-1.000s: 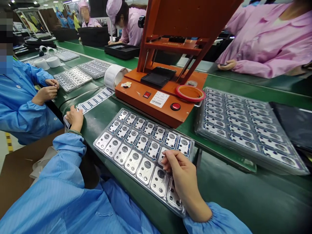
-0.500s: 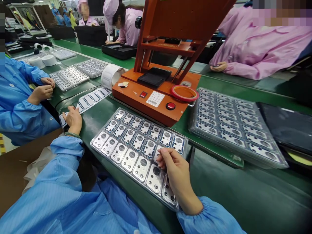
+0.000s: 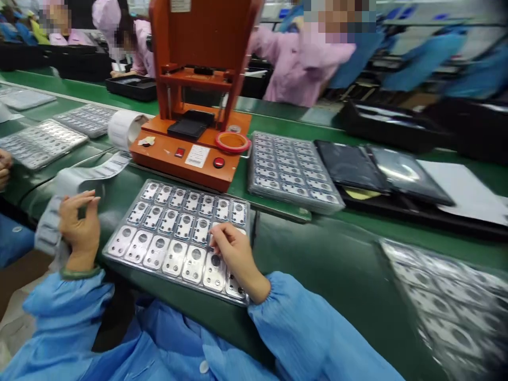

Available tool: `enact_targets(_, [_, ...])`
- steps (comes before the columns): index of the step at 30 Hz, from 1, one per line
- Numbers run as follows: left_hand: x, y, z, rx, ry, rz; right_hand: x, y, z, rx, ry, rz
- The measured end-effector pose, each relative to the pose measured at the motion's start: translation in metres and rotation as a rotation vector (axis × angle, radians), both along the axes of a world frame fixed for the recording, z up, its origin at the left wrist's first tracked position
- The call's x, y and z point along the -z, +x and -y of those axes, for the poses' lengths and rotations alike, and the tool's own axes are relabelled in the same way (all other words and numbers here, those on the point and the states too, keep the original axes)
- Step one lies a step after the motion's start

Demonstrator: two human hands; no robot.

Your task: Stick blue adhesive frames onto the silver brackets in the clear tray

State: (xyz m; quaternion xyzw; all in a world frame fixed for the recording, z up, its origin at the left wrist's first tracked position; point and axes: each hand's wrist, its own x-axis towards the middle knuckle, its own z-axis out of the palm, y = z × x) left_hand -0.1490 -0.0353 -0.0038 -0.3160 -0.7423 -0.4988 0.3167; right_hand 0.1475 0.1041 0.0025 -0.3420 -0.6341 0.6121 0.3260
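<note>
My left hand (image 3: 81, 227) is raised at the left, thumb and fingertips drawn together in a pinch; anything between them is too small to make out. Just behind it curls a strip of labels (image 3: 65, 182), lifted and blurred. My right hand (image 3: 234, 254) is closed over the right side of a clear plastic tray (image 3: 113, 244), its fingers curled, and what they hold is hidden. Rows of silver metal plates (image 3: 174, 257) with round holes lie in the tray. Plates in the far rows show blue-edged borders; the nearest row looks plain.
An orange press (image 3: 166, 153) stands behind the tray, with a red tape roll (image 3: 233, 142) on it. A label roll (image 3: 124, 129) is at its left. More plate trays (image 3: 293, 198) lie right and left, beside black flat panels (image 3: 351, 164). A co-worker's hand (image 3: 3, 168) shows at the left edge.
My left hand has lifted off the label strip, which now curls upward behind it. My right hand stays over the tray. The view has swung right, bringing another plate tray into sight.
</note>
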Motion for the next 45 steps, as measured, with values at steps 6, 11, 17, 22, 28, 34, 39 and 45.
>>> enact_targets(6, [-0.029,0.083,-0.025,0.475,0.087,0.519,0.000,-0.001,0.001,0.013,0.027,0.007])
enact_targets(11, [-0.029,0.136,-0.040,0.801,-0.091,0.828,-0.004,0.004,0.001,-0.002,0.033,-0.026])
enact_targets(17, [-0.027,0.160,-0.047,0.904,-0.131,0.980,-0.013,0.016,-0.005,-0.009,0.167,0.023])
enact_targets(22, [-0.026,0.163,-0.045,0.944,-0.198,0.971,-0.014,0.019,-0.009,-0.091,0.317,0.071])
enact_targets(28, [-0.020,0.166,-0.045,0.935,-0.260,0.917,-0.011,0.018,-0.006,-0.069,0.407,0.097])
enact_targets(34, [-0.015,0.170,-0.049,0.896,-0.122,0.884,-0.011,0.021,-0.001,-0.040,0.471,0.081])
enact_targets(39, [-0.015,0.171,-0.051,0.906,-0.053,0.951,-0.008,0.022,0.000,0.013,0.508,0.063])
enact_targets(45, [-0.023,0.170,-0.051,0.894,-0.167,0.952,-0.011,0.023,0.000,0.005,0.468,0.063])
